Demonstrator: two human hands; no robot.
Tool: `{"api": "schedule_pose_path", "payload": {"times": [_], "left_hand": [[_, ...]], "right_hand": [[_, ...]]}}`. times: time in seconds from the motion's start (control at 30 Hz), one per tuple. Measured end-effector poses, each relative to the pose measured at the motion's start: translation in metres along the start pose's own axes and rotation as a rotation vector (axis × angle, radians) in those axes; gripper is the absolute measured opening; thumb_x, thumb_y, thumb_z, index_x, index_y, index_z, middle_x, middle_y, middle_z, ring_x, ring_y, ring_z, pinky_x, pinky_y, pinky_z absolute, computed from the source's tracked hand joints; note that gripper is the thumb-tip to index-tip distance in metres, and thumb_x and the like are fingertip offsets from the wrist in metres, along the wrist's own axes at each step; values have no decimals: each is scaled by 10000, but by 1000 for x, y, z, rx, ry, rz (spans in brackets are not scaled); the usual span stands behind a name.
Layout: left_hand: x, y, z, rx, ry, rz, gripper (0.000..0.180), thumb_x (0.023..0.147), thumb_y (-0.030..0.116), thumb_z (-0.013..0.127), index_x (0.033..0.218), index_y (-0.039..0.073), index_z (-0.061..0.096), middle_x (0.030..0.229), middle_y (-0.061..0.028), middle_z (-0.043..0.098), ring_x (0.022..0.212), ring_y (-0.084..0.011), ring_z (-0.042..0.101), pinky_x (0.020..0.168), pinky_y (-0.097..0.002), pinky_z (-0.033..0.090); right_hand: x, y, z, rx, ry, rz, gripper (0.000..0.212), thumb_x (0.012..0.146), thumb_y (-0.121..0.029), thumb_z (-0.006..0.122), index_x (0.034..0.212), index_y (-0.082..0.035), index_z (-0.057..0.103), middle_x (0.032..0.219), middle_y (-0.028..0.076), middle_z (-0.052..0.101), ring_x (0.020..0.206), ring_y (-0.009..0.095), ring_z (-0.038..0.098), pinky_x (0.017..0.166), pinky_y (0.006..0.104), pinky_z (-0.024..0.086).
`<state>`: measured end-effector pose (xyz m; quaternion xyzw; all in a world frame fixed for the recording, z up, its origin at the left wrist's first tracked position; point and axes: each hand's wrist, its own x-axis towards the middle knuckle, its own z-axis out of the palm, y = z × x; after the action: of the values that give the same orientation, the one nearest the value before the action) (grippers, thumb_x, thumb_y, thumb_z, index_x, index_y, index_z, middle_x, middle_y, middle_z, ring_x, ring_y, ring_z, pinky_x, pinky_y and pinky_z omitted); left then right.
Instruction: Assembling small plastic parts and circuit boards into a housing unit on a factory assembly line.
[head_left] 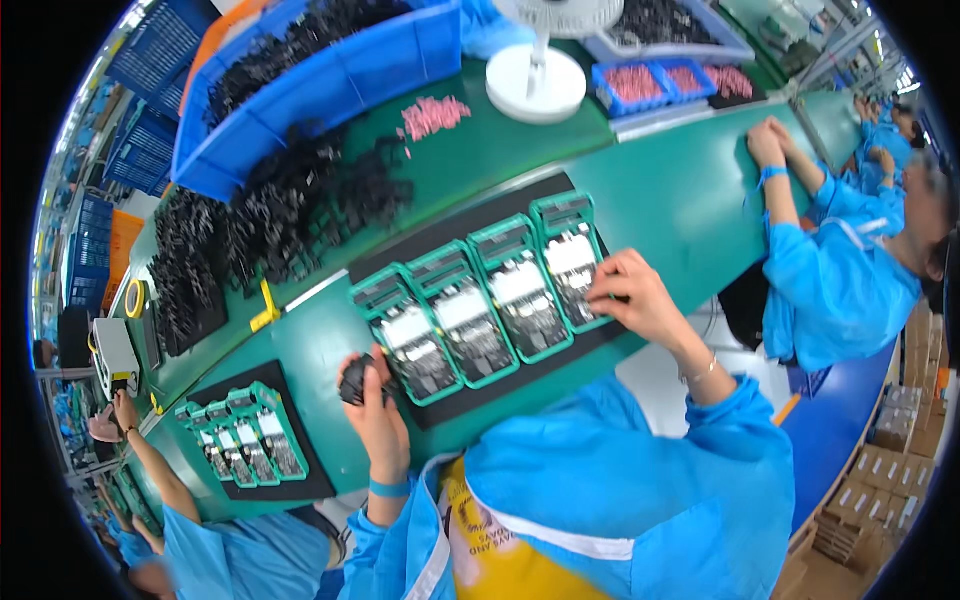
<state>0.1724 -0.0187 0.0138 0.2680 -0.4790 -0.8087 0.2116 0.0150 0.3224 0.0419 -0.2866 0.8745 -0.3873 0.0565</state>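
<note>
Your right hand [635, 298], fingertips bunched, is over the lower right edge of the rightmost green-framed circuit board [572, 258], whose long axis runs away from you; any pinched item cannot be told. Your left hand [380, 415], farther off, curls around black parts [355, 381]. Black mat [415, 243] beneath; green workbench [680, 205].

From my end I'm seeing a long green table [690, 195], blue floor [838, 440] and stacked cardboard boxes [882, 487] off right.

Bright, diffuse light throughout, with strong fisheye bending toward the blackened rim.
</note>
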Motion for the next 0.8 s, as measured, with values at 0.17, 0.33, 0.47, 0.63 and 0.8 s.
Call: {"api": "schedule_pose_path", "payload": {"times": [0.17,0.33,0.47,0.63,0.8], "left_hand": [[1,-42,71,-154,-189,-194,325,897,42,640,1192,36,502,1141,-120,617,980,-157,603,852,-268,499],[2,-95,154,-257,-426,-246,288,894,32,639,1164,30,537,1145,-70,608,972,-131,566,855,-257,477],[1,-100,167,-344,-430,-371,333,915,54,619,1220,31,488,1128,-78,607,887,-136,585,849,-269,491],[-8,-51,107,-299,-458,-429,352,937,68,587,1261,12,461,816,-53,573,722,-147,572,783,-327,526],[-21,4,-5,-260,-273,-148,349,948,33,525,1282,-1,432,772,-75,582,692,-158,572,682,-312,500]], "right_hand": [[-14,34,-61,-253,141,118,272,598,25,765,851,-53,700,939,61,631,954,269,574,812,358,476],[-31,86,-129,-411,264,276,317,607,53,745,910,-25,694,957,116,641,909,293,627,804,355,499],[2,60,-120,-368,543,207,179,743,8,696,920,-25,701,889,112,665,806,255,639,737,331,506],[64,-9,-11,46,144,-36,184,860,-146,660,1011,-49,698,906,101,691,824,217,662,728,328,522],[99,-99,172,628,-546,5,398,884,-173,648,1233,7,583,1104,146,680,1000,204,660,875,333,527]]}}
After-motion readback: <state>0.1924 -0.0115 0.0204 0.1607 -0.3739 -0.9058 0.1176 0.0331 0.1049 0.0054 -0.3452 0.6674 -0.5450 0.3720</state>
